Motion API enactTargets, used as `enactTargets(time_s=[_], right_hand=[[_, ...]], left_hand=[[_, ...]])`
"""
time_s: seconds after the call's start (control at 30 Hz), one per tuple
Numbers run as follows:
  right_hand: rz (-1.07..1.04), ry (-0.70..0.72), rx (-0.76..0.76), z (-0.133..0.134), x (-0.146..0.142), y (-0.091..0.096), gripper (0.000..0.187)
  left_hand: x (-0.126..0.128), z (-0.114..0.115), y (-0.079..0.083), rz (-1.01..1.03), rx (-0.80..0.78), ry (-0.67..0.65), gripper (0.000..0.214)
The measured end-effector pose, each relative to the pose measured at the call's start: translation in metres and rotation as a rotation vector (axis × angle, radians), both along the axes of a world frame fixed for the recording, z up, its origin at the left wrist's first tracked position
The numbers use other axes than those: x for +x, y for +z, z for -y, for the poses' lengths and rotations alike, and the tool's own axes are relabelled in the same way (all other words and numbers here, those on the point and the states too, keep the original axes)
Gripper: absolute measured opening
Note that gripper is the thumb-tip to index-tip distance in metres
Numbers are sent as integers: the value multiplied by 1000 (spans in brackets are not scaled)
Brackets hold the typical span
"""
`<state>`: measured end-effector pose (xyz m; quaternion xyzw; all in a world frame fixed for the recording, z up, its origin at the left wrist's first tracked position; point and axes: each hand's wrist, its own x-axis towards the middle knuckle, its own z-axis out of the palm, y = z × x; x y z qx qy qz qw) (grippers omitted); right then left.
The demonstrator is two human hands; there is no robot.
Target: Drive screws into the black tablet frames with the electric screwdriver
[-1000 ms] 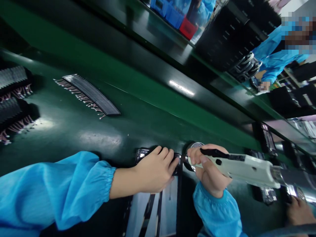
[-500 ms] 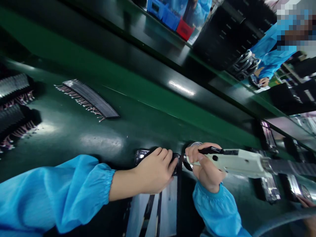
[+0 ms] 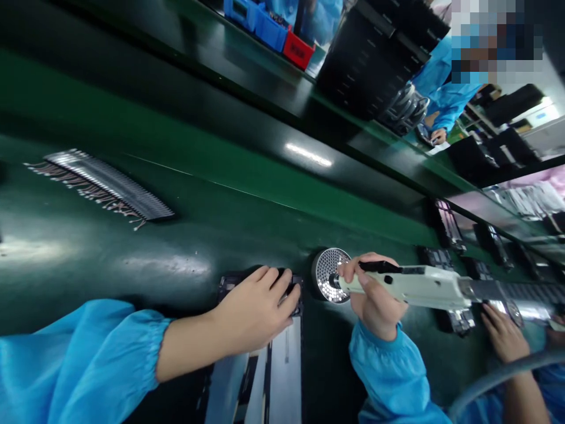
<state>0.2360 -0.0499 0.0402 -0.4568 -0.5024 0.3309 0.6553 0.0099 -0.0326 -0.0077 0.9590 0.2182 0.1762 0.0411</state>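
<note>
My right hand (image 3: 375, 294) grips a pale electric screwdriver (image 3: 424, 287), its black lever lying along the top. The tool's tip is over a round metal dish (image 3: 327, 259) with a perforated face. My left hand (image 3: 253, 306) lies across a black frame (image 3: 227, 284), fingers curled over its far edge and thumb side toward me. Below that hand stretches the frame's flat bluish-white panel (image 3: 285, 368), with dark strips across it. My palm and fingers hide part of the black end.
A curved row of small parts with wires (image 3: 115, 185) lies at left. At right are several black units (image 3: 435, 257) and another person's hand (image 3: 505, 333). A raised shelf behind carries blue bins (image 3: 270, 29), a red bin (image 3: 298, 50) and black stacked trays (image 3: 375, 59).
The screwdriver tip has moved from the right end of the black frame to the round dish. My left hand stays on the frame. The view has shifted right.
</note>
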Motion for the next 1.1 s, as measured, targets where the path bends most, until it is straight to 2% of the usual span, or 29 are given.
enactTargets(time_s=[0.3, 0.57, 0.9, 1.1], right_hand=[[-10, 15, -31, 0, -8, -8, 20], [13, -17, -78, -1, -6, -9, 18], [28, -38, -46, -2, -8, -9, 18], [-8, 9, -41, -2, -8, -8, 19]], left_hand=[[0, 2, -4, 11, -2, 14, 49], [0, 2, 0, -27, -2, 12, 52], [1, 2, -3, -11, -10, 18, 56], [0, 2, -5, -2, -1, 23, 56]])
